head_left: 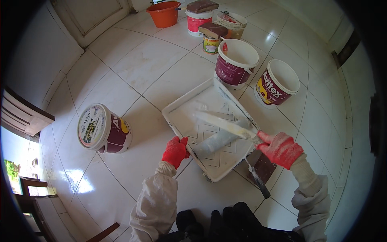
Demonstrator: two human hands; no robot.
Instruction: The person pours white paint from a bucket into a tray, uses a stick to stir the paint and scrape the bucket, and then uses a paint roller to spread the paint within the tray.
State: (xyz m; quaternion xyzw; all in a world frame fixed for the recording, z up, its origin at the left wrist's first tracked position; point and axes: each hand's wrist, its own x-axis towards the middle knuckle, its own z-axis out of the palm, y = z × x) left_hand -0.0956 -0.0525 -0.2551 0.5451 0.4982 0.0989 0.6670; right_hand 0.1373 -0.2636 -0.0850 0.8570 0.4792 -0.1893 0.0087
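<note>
A white paint tray (187,95) with a ridged floor lies on the tiles in front of me. My left hand (175,152), in a red glove, is closed at the tray's left rim. In my right hand (281,150), also red-gloved, is a pale, paint-smeared flat stick (225,125), slanting over the tray and slightly blurred at its far end. Under the stick a paint roller (217,141) coated in pale paint lies across the ridges. Its black handle (260,184) sticks out past the tray's near right side.
A lidded paint bucket (107,128) stands at left. Beyond the tray are two open buckets (234,70) (276,84), a small can (210,45), brown blocks (213,30), more pails (199,23) and an orange basin (163,15). Another brown block (264,164) lies by the tray's right corner.
</note>
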